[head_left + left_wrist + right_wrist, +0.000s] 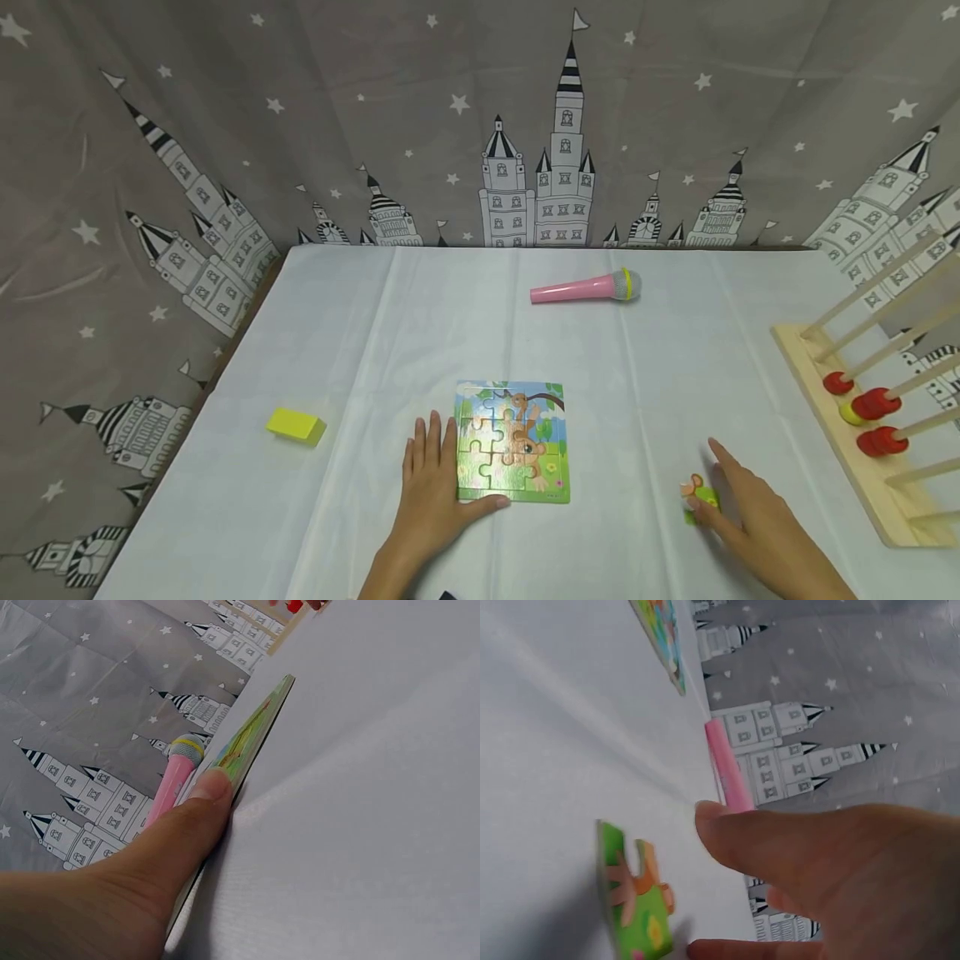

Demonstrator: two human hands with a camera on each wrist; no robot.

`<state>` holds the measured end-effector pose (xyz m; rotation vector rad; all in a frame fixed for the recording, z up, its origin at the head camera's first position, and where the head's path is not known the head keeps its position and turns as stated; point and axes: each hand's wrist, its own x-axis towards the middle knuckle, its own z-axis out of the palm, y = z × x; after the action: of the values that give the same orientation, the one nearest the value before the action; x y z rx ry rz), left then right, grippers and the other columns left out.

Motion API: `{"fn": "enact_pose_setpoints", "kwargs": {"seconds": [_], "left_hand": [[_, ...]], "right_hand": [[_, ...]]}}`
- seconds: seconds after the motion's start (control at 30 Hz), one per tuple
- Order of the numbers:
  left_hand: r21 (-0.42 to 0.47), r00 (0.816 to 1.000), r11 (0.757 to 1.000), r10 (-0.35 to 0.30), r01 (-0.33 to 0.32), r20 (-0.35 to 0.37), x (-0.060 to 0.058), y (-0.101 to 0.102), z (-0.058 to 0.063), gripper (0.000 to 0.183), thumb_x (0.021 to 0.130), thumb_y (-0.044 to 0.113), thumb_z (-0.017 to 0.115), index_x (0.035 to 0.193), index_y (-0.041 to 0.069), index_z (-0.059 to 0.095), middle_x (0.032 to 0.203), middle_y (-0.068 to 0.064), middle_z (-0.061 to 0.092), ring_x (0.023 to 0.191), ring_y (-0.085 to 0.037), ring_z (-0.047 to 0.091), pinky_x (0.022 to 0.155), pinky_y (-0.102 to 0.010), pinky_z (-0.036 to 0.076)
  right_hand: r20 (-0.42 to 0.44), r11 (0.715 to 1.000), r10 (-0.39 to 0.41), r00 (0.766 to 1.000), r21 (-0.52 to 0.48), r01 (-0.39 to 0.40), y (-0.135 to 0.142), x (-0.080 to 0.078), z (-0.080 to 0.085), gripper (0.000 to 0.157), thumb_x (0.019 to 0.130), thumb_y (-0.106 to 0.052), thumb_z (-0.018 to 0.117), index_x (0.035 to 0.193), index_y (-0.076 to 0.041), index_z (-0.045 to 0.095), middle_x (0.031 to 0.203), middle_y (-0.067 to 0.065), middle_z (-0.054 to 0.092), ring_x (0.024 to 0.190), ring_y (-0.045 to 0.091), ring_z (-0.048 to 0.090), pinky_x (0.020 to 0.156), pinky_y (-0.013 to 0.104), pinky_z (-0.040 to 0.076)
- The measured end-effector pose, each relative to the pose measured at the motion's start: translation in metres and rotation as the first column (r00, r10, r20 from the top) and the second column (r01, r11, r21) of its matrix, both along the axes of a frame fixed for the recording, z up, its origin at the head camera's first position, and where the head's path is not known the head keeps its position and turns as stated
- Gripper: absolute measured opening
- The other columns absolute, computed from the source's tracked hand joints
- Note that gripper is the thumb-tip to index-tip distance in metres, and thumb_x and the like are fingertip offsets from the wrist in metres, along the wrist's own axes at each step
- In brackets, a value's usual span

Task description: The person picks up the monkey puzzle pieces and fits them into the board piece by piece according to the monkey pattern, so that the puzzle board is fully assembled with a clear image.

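A jigsaw puzzle (513, 450) with a monkey picture lies flat on the white table. My left hand (431, 500) rests beside it, fingers straight along its left edge. The left thumb (214, 787) touches the puzzle's near edge in the left wrist view. At the right, my right hand (761, 517) is spread close by a loose puzzle piece (703, 498). That piece, green and orange (641, 904), stands tilted in the right wrist view, with a gap between it and the thumb (720, 825).
A pink toy microphone (581, 288) lies behind the puzzle. On the left sits a yellow block (296, 426). A wooden peg rack (840, 433) with red beads (876, 404) stands at the right edge. Behind the table hangs a grey castle-print curtain (420, 100).
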<state>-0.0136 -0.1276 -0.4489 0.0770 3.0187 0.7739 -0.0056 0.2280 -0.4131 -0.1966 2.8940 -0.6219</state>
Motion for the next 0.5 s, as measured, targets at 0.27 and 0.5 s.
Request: {"fn": "enact_pose_setpoints", "kwargs": {"seconds": [0.27, 0.5], "left_hand": [[-0.006, 1.000, 1.000, 0.000, 0.000, -0.007, 0.000, -0.001, 0.000, 0.119, 0.059, 0.071, 0.063, 0.143, 0.000, 0.018, 0.151, -0.022, 0.007, 0.140, -0.039, -0.001, 0.111, -0.053, 0.005], [0.000, 1.000, 1.000, 0.003, -0.003, 0.001, 0.000, 0.000, 0.000, 0.119, 0.059, 0.071, 0.064, 0.144, 0.000, 0.018, 0.151, -0.021, 0.006, 0.140, -0.039, -0.002, 0.111, -0.053, 0.005]], "right_hand": [[0.040, 0.999, -0.050, 0.998, 0.016, 0.049, 0.002, 0.004, -0.010, 0.087, 0.080, -0.051, 0.060, 0.136, 0.009, 0.030, 0.128, 0.032, 0.043, 0.114, 0.049, 0.041, 0.089, 0.062, 0.036], [-0.068, 0.999, -0.032, 0.997, -0.018, 0.031, 0.003, 0.011, -0.017, 0.081, 0.074, -0.037, 0.072, 0.134, 0.002, 0.035, 0.125, 0.027, 0.046, 0.111, 0.045, 0.043, 0.083, 0.061, 0.038]]}}
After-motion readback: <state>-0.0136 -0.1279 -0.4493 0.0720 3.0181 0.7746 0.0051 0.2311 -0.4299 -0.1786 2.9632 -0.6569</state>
